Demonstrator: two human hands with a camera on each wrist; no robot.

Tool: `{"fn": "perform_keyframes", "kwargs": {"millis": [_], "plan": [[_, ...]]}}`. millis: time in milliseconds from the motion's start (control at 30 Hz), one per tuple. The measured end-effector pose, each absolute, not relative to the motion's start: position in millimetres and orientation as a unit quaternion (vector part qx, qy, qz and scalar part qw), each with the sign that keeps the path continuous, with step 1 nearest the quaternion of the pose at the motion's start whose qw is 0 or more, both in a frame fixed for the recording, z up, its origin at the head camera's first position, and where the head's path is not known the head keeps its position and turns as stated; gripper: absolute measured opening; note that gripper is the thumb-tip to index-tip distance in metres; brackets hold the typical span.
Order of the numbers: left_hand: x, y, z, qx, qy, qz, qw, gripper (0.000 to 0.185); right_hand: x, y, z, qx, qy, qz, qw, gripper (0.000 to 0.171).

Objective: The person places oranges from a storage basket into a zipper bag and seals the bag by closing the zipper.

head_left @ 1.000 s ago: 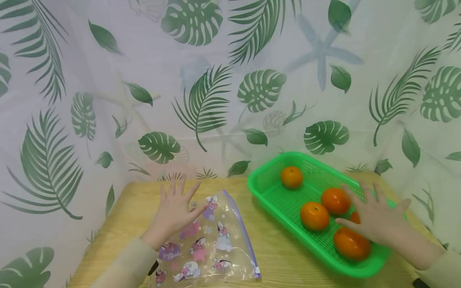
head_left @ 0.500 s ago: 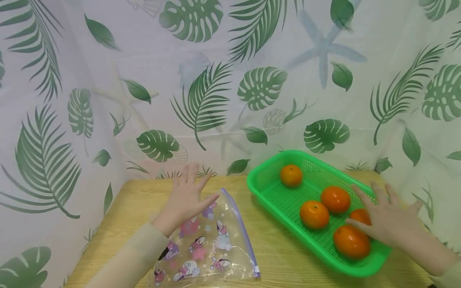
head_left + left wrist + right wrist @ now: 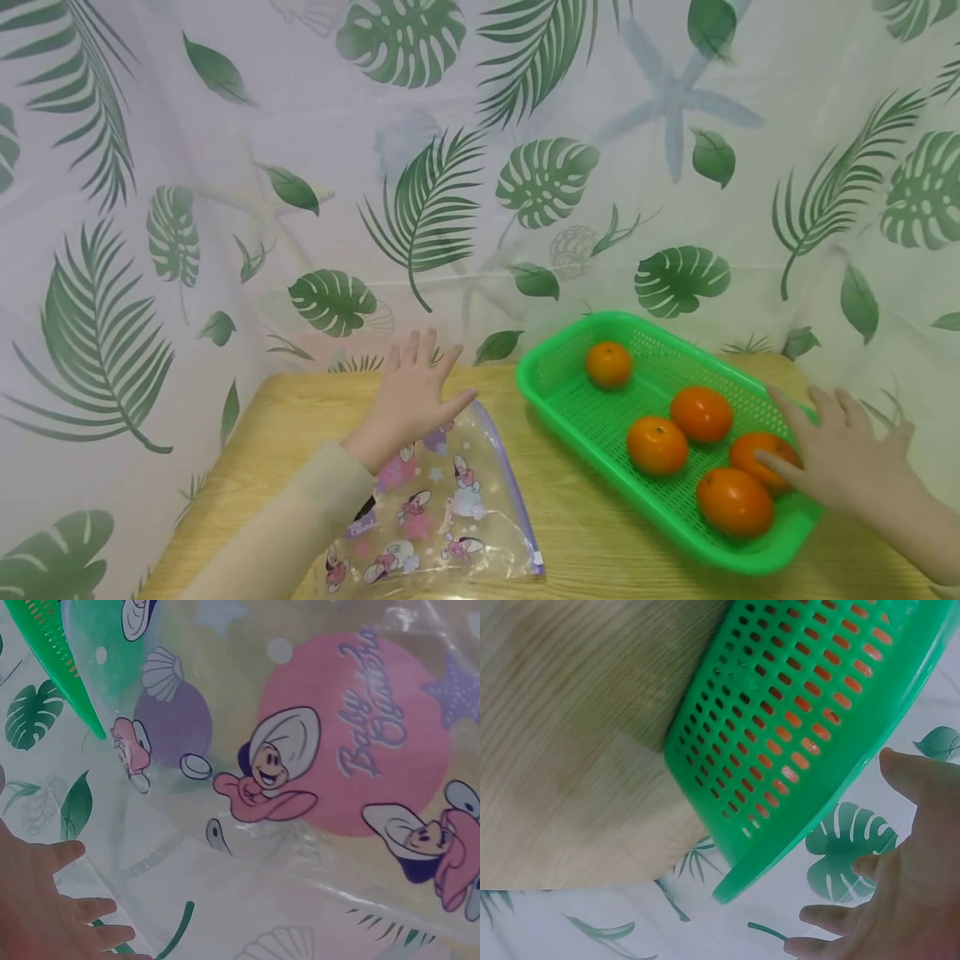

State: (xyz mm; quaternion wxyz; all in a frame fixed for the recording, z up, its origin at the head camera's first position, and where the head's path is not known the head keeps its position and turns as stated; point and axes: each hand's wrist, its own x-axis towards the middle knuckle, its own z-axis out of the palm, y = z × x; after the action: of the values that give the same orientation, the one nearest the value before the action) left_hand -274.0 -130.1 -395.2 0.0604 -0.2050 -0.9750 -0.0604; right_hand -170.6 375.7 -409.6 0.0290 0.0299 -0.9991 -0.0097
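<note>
The left hand (image 3: 411, 398) hovers flat, fingers spread and holding nothing, over the far end of a clear cartoon-printed zip bag (image 3: 442, 512) that lies on the tabletop (image 3: 577, 533), its long axis running from that hand back toward the person. The right hand (image 3: 843, 461), equally spread and empty, hangs over the near right end of the green basket (image 3: 551, 371), fingertips just beside the nearest orange (image 3: 757, 454). Five oranges sit in the basket; the bag looks empty. The basket lies to the bag's right, nearer the right hand.
</note>
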Motion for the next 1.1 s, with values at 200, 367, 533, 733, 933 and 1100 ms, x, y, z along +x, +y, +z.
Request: {"fn": "perform_keyframes", "kwargs": {"millis": [200,367,533,733,933,1100], "plan": [[-280,-115,-396,-0.213,-0.974,-0.066,0.046,0.079,-170,385,-410,0.018,-1.000,-0.014,0.020,0.100],[-286,-105,-399,-0.214,-0.974,-0.058,0.049,0.079,-168,392,-411,0.012,-0.999,-0.009,0.028,0.097],[-291,-96,-404,-0.214,-0.974,-0.057,0.057,0.077,-168,395,-413,0.015,-1.000,-0.007,0.023,0.095],[-293,-86,-414,-0.208,-0.977,-0.030,0.045,0.075,-164,398,-420,0.011,-1.000,0.011,0.014,0.092],[-297,-74,-415,-0.218,-0.975,-0.005,0.034,0.075,-162,404,-424,-0.007,-1.000,0.023,0.005,0.092],[-304,-61,-415,-0.227,-0.973,0.011,0.042,0.073,-161,412,-424,-0.022,-1.000,0.021,0.001,0.092]]}}
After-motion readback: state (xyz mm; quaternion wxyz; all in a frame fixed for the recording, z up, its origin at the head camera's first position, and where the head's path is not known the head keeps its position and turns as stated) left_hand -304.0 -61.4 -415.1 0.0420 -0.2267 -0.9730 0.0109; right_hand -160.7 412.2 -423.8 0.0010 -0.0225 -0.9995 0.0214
